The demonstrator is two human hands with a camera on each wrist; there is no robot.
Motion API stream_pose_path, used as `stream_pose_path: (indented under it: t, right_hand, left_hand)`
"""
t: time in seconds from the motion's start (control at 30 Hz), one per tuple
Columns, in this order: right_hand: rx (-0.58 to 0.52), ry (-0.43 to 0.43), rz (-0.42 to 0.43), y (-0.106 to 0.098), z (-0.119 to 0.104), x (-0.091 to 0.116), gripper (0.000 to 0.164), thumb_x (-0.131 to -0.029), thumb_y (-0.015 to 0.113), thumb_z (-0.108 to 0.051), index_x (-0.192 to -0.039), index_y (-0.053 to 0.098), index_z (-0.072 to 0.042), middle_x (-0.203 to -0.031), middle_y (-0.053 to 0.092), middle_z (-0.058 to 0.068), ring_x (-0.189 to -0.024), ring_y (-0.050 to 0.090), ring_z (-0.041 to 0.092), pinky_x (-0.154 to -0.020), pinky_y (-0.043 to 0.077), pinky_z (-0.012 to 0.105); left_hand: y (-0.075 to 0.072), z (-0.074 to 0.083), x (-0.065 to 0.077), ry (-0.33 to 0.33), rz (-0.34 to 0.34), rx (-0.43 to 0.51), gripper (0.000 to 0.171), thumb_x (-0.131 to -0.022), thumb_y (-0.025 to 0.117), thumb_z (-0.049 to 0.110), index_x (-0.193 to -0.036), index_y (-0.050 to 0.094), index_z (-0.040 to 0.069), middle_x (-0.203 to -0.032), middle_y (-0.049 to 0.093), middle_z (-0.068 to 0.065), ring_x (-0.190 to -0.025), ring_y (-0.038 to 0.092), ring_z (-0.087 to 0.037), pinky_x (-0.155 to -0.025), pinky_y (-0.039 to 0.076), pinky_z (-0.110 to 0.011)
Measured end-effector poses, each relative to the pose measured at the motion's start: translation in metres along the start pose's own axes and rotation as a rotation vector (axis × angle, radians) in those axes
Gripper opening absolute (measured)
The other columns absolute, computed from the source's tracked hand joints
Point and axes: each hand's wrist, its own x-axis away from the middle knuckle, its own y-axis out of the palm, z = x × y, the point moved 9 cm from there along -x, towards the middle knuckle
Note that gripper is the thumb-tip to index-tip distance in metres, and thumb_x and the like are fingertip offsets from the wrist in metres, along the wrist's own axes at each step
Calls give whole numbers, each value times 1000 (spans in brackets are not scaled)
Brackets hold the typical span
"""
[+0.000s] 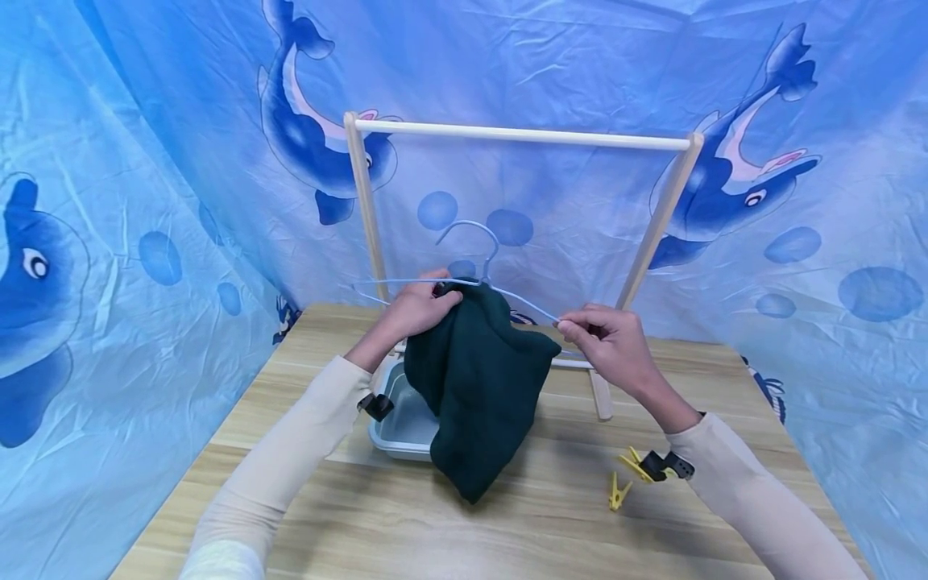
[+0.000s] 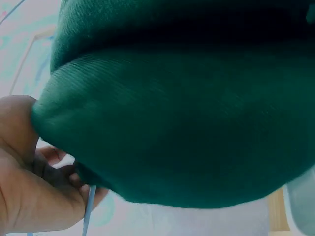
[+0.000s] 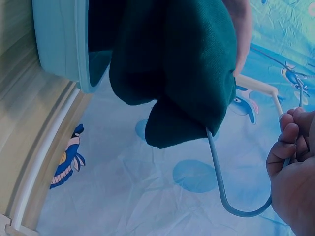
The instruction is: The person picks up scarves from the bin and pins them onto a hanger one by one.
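Observation:
A dark green cloth (image 1: 482,395) hangs in folds from a light blue wire hanger (image 1: 525,303), whose hook points up. Near the hanger's neck, my left hand (image 1: 422,308) pinches the cloth's top edge; the fingers behind it are partly hidden. My right hand (image 1: 611,342) grips the hanger's right arm close to its end, just beyond the cloth's corner. From the right wrist, the hanger's bent end (image 3: 241,211) shows looping from the cloth to the fingers. In the left wrist view the cloth (image 2: 172,123) fills most of the picture beside the thumb.
Behind the hands stands a wooden rack with a white top bar (image 1: 522,135). A pale blue basin (image 1: 406,447) sits partly under the cloth. Yellow clothespins (image 1: 617,493) lie on the wooden table (image 1: 551,532) near the right wrist. A blue dolphin-print curtain (image 1: 580,56) surrounds the table.

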Motion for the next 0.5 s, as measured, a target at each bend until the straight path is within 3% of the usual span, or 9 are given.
stream_pose_path:
  t: [0.23,0.3,0.4,0.5]
  right_hand:
    - [-33,14,-30,4,1,2,19,-90,69,12,-96,80,-3,-73,63,1,-57,45,10,-50,36,24]
    - [-45,18,-45,5,1,3,19,-90,68,12,-96,79,-3,-75,64,1,-58,46,10,-50,36,24]
    - [-60,17,-57,7,1,5,20,-91,68,13,-96,79,-3,-74,63,0,-57,46,10,-50,37,24]
    - [-68,7,-62,8,-2,6,18,-91,68,11,-97,79,-2,-72,60,-1,-57,46,9,-50,37,23]
  left_hand:
    - [3,2,-1,116,23,-21,13,-104,51,21,-96,47,11,-89,48,-9,-87,51,-29,-79,39,-39]
    - [2,-1,-2,84,31,-3,13,-105,48,19,-97,47,9,-90,49,-11,-88,51,-31,-80,40,-40]
    - [-1,-11,-2,-20,27,52,15,-107,45,19,-97,45,7,-91,48,-13,-89,50,-33,-82,40,-41]
    - [0,-20,-3,-111,-12,58,18,-108,42,20,-97,44,6,-93,46,-13,-90,49,-33,-83,39,-41]
